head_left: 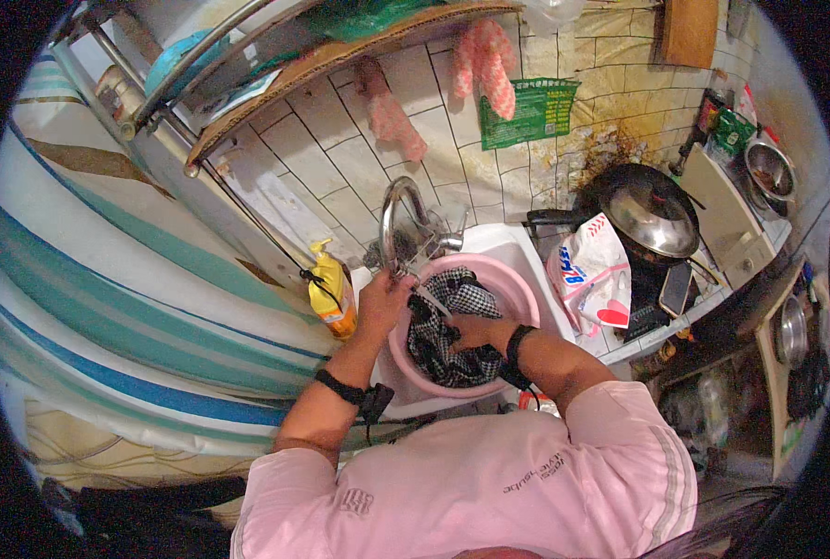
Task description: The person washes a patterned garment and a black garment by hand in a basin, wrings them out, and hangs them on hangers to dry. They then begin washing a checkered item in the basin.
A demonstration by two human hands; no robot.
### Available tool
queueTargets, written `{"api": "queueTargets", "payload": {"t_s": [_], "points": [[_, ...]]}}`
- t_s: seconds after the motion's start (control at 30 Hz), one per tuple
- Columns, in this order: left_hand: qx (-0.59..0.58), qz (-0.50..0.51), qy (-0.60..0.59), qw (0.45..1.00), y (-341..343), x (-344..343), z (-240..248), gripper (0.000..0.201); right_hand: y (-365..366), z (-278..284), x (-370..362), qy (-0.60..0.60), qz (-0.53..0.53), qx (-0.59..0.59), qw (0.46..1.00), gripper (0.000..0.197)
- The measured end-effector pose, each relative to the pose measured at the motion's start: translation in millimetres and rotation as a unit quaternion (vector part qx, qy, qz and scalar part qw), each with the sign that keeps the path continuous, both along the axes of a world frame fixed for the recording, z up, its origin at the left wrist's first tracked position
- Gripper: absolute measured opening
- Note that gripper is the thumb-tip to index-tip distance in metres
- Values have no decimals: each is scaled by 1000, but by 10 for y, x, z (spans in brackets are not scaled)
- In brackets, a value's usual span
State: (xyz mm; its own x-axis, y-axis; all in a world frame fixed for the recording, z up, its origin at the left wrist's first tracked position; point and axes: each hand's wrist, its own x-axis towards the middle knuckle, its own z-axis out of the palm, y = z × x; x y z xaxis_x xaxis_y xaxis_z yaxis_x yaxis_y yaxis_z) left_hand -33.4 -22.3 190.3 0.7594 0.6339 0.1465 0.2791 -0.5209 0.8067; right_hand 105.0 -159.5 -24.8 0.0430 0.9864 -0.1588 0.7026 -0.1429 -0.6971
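A pink basin (533, 298) stands in the white sink, holding a black-and-white checked cloth (471, 373), bunched up. My left hand (387, 298) is at the end of the curved metal faucet (389, 219), its fingers closed around the spout tip. From there a pale streak that looks like running water slants toward my right hand (473, 333). That hand lies over the cloth inside the basin, its thumb and fingers apart; some fingertips are hidden against the fabric. Black bands circle both of my wrists.
Left of the sink (517, 244) stands a yellow pump bottle (329, 291). To its right are a white plastic bag (594, 270), a lidded pan (653, 219) and a phone (676, 287). A striped curtain (136, 270) hangs at left, and a shelf edge (340, 56) juts overhead.
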Motion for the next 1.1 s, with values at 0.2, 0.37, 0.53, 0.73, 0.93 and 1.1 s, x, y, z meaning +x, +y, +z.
{"api": "queueTargets", "payload": {"t_s": [0.2, 0.37, 0.53, 0.73, 0.93, 1.1], "points": [[-17, 32, 29, 999, 9, 8, -121, 31, -32, -39, 124, 7, -26, -74, 997, 68], [-41, -59, -39, 997, -7, 4, -683, 41, -303, 224, 322, -26, -42, -47, 998, 65], [210, -208, 315, 902, -241, -316, -1383, 90, -891, 1106, -127, -144, -71, -114, 981, 87], [253, -311, 361, 842, -458, -88, -1209, 105, -873, 673, -155, -97, -189, -75, 974, 111], [271, -349, 352, 825, -175, 147, -1897, 104, -584, 332, -106, -164, -161, -44, 972, 99], [186, -382, 357, 832, -48, 282, -2200, 102, -388, 228, -31, -138, -127, -184, 965, 105]]}}
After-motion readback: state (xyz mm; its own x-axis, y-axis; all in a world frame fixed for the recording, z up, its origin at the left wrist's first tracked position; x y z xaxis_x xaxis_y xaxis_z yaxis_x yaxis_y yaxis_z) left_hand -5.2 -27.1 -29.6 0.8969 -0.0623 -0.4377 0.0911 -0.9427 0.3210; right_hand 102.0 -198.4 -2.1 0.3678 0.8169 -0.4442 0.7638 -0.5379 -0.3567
